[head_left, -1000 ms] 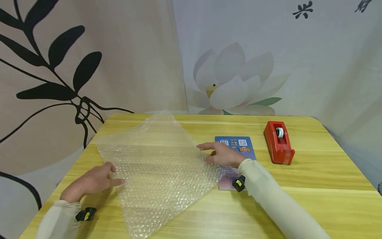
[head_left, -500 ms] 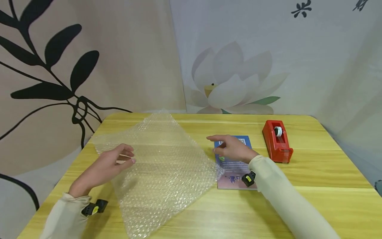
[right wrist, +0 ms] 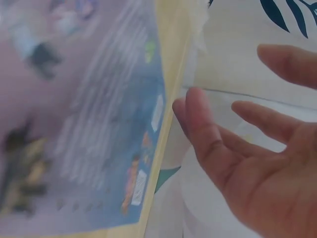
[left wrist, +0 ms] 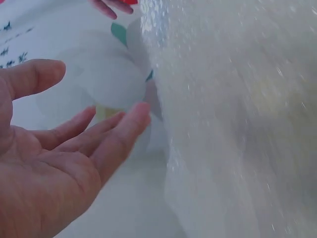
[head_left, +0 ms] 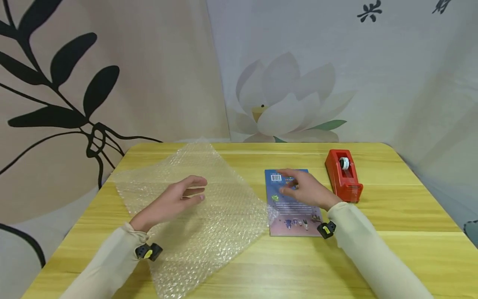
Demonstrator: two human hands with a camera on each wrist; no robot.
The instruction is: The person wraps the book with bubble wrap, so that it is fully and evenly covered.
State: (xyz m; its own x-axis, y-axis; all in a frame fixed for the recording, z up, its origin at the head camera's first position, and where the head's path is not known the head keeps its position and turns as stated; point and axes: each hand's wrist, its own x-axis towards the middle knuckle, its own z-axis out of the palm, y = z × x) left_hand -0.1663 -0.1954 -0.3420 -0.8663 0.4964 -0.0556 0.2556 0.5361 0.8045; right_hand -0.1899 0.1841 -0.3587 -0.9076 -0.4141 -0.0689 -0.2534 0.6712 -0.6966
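Observation:
A sheet of clear bubble wrap (head_left: 224, 216) lies spread on the wooden table, turned so one corner points to the back. Over its middle hovers my left hand (head_left: 175, 201), fingers loosely extended and holding nothing. In the left wrist view, the palm (left wrist: 49, 173) faces up beside the bubble wrap (left wrist: 237, 119). A blue and pink book (head_left: 289, 216) lies at the sheet's right corner, printed side with barcode up. My right hand (head_left: 308, 189) is above the book's upper part, fingers apart, nothing in them. The right wrist view shows the book (right wrist: 99, 114) beside those relaxed fingers (right wrist: 205, 126).
A red tape dispenser (head_left: 343, 176) with a small roll stands to the right of the book. Behind the table (head_left: 403, 207) hangs a cloth backdrop (head_left: 179, 74) with leaf and lotus prints.
My left hand has left the bubble wrap's left edge and moved right, over its middle. The right hand has drawn back rightward from the sheet's right edge to above the book.

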